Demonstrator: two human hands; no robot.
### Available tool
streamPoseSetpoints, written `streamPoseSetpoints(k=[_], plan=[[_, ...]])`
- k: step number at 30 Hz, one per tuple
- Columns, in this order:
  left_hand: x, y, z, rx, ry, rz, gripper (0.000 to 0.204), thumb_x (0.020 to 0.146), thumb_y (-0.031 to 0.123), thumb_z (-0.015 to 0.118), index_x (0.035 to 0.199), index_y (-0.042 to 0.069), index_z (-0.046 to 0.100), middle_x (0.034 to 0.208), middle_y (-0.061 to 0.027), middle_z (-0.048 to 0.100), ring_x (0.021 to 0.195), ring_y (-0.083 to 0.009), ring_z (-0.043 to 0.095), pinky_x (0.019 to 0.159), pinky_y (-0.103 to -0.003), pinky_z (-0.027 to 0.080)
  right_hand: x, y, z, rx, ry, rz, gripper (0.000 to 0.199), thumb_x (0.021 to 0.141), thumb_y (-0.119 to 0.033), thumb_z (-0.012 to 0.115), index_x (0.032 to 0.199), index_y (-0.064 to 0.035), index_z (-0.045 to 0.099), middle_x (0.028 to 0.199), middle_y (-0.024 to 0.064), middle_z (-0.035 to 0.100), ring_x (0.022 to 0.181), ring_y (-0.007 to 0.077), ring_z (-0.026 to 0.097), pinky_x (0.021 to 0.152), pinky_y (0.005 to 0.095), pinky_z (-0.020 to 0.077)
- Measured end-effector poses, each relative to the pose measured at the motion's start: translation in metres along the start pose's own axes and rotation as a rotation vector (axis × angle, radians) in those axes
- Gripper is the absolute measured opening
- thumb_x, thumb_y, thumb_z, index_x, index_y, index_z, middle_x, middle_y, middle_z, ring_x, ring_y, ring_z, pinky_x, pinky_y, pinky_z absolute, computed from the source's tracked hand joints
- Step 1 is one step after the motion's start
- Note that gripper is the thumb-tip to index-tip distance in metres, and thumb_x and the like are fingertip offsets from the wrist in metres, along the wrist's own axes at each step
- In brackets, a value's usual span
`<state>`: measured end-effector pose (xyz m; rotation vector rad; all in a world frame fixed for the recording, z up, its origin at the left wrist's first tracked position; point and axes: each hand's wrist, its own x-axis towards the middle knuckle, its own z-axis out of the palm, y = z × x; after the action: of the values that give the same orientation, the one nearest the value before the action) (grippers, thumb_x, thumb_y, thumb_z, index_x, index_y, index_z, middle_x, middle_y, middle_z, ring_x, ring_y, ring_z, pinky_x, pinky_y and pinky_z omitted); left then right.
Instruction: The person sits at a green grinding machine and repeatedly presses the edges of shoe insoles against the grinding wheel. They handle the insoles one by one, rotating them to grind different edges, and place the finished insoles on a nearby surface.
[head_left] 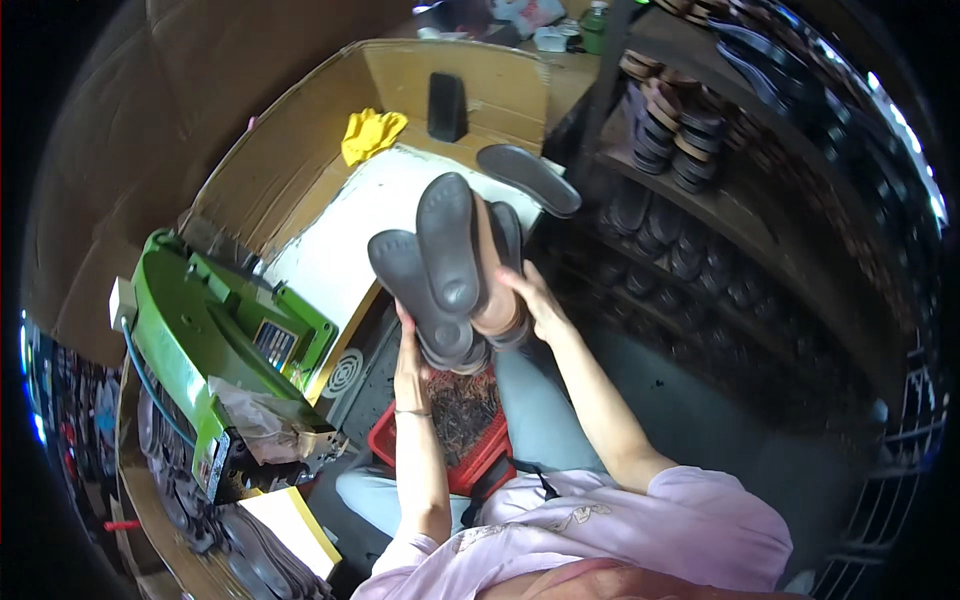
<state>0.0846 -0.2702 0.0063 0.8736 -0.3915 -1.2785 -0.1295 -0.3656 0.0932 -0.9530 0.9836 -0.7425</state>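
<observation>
Between my hands is a bundle of dark grey shoe soles (447,240), some with tan sides, stacked and partly fanned. My left hand (408,345) presses on the left side of the bundle, its fingers partly hidden behind the soles. My right hand (540,303) grips the right side, thumb and fingers against the tan edge. One more dark sole (528,178) lies just beyond, at the far right edge of the white tabletop (340,220). Below the bundle, by my legs, a red basket (470,465) holds dark scraps.
A green machine (190,320) stands at the left. Cardboard walls (290,150) surround the tabletop, with yellow gloves (372,135) and a black block (447,107) at the back. Shelves of soles (690,150) line the right. More soles (255,550) lie at the lower left.
</observation>
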Motion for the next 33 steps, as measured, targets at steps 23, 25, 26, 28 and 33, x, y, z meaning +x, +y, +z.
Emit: streamPoseSetpoints(k=[23,25,26,28,33], plan=[[-0.022,-0.13,0.464,0.235,-0.869,-0.286,0.108,0.079,0.051,0.064,0.15,0.01,-0.006,0.153,-0.0181,0.01,0.14,-0.0318,0.018,0.11,-0.043,0.026,-0.222,-0.117,-0.336,0.448,0.606,-0.568,0.075,0.08,-0.049,0.065,0.136,-0.0032,0.043,0.138,0.0109,0.046,0.128,0.0224,0.042,0.106,0.0371,0.0317],[0.001,-0.142,0.494,0.232,-0.868,-0.308,0.109,0.078,0.051,0.066,0.149,0.008,-0.003,0.152,-0.0183,0.014,0.139,-0.0319,0.02,0.109,-0.043,0.027,-0.211,-0.139,-0.357,0.464,0.555,-0.609,0.069,0.081,-0.049,0.064,0.131,-0.0034,0.049,0.135,0.0106,0.05,0.124,0.0217,0.047,0.105,0.0371,0.0341],[0.0,-0.138,0.51,0.262,-0.869,-0.266,0.108,0.077,0.051,0.067,0.149,0.008,0.0,0.151,-0.019,0.017,0.138,-0.0319,0.023,0.109,-0.044,0.028,-0.206,-0.147,-0.37,0.467,0.542,-0.619,0.069,0.082,-0.048,0.064,0.132,-0.0034,0.049,0.134,0.0103,0.05,0.124,0.0215,0.047,0.104,0.037,0.0348],[0.016,-0.137,0.535,0.302,-0.874,-0.295,0.107,0.076,0.051,0.069,0.149,0.008,0.003,0.149,-0.0194,0.02,0.135,-0.0322,0.028,0.107,-0.044,0.031,-0.189,-0.161,-0.39,0.48,0.5,-0.636,0.068,0.082,-0.048,0.063,0.132,-0.0033,0.049,0.134,0.0095,0.05,0.124,0.0212,0.047,0.103,0.0368,0.0362],[0.051,-0.145,0.582,0.353,-0.925,-0.398,0.093,0.076,0.048,0.069,0.145,0.007,0.021,0.143,-0.014,0.033,0.129,-0.0289,0.036,0.104,-0.042,0.036,-0.146,-0.178,-0.445,0.578,0.441,-0.661,0.051,0.086,-0.042,0.058,0.12,-0.0038,0.056,0.118,0.0101,0.062,0.107,0.0232,0.059,0.095,0.0395,0.0459]])
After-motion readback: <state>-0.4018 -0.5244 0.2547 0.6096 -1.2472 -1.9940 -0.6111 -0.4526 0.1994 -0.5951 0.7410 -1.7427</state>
